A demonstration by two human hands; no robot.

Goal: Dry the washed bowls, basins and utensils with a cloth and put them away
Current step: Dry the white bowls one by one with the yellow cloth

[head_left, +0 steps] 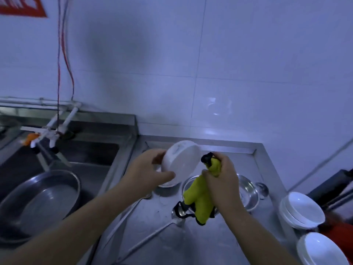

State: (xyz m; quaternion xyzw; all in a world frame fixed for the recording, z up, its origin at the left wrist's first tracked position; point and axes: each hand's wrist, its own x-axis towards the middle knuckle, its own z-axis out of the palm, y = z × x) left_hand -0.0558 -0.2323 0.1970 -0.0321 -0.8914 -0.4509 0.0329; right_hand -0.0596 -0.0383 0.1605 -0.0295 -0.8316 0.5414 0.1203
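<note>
The left hand (147,169) holds a white bowl (180,161) above the tabletop (210,243), fingers curled round its rim. The bowl is tipped on edge, its round face toward the right hand (223,180). That hand's fingers clench a yellow cloth (198,197), which hangs lengthwise down over a steel basin (248,190).

No text, label, brand or number can be read. A red sign (21,6) is seen at the upper left on the white tiled wall (229,54). Pale marks are carried on it, but they are cut off by the edge of the view and are too blurred to be made out.
</note>
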